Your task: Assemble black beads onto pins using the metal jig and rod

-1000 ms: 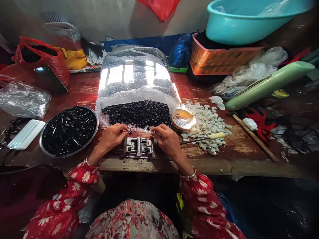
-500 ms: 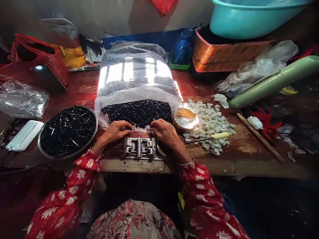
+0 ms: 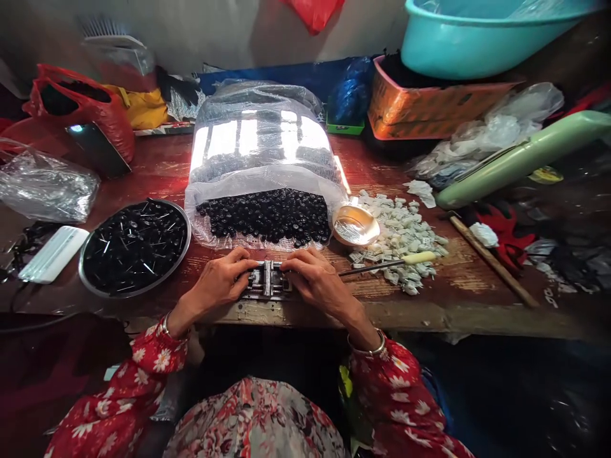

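A small metal jig (image 3: 268, 280) is fixed at the table's front edge. My left hand (image 3: 222, 277) reaches over its left side, fingers bent and fingertips pressed together at the metal. On the jig's right side my right hand (image 3: 317, 280) is curled the same way. Whatever the fingertips pinch is too small or hidden to make out. Just behind lies an open clear plastic bag (image 3: 267, 172), with small round black pieces (image 3: 267, 216) spilling at its mouth. A round metal tray (image 3: 187, 245) of black pieces and thin metal pins stands to the left.
Right of the bag are a cream-coloured cup (image 3: 356, 226), a pile of small whitish pieces (image 3: 405, 235) and a tool with a pale handle (image 3: 420, 257). Farther right lie a wooden stick (image 3: 496, 261) and a green tube-like object (image 3: 525, 159). A white box (image 3: 55, 254) sits far left.
Both hands have come back from the black pieces at the bag's mouth to the metal jig. Their fingertips now rest at its two sides.
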Demonstrator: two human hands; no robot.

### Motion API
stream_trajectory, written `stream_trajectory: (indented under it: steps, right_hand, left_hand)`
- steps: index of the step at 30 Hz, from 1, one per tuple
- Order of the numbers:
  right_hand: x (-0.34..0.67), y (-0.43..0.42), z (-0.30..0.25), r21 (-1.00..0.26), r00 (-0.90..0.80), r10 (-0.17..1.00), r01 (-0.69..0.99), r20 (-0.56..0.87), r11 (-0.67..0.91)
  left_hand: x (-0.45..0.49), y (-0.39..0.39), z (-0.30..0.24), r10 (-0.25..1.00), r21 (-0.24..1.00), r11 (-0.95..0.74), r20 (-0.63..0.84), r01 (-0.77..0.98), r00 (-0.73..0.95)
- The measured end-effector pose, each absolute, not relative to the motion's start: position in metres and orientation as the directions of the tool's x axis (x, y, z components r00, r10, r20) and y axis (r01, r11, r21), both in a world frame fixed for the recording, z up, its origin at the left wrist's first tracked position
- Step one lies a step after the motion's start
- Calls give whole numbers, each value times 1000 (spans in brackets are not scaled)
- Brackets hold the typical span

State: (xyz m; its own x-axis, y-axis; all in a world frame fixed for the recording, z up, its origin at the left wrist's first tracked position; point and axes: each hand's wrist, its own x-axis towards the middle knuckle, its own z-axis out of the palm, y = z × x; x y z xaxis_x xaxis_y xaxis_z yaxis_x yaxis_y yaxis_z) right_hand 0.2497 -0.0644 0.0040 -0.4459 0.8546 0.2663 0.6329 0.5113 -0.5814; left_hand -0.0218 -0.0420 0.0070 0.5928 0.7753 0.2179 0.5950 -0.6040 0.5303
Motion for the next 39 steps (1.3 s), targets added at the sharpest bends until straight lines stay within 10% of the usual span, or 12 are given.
stream_trajectory:
  steps: [32, 39]
  right_hand:
    - [282, -64, 10, -704, -191, 925, 604, 329, 375]
    - [345, -6, 23, -104, 231, 972, 969, 51, -225]
  left_hand:
    - [-15, -46, -21, 906, 778, -390, 229, 492, 355]
    - [-17, -46, -30, 900, 765, -416, 270, 491, 342]
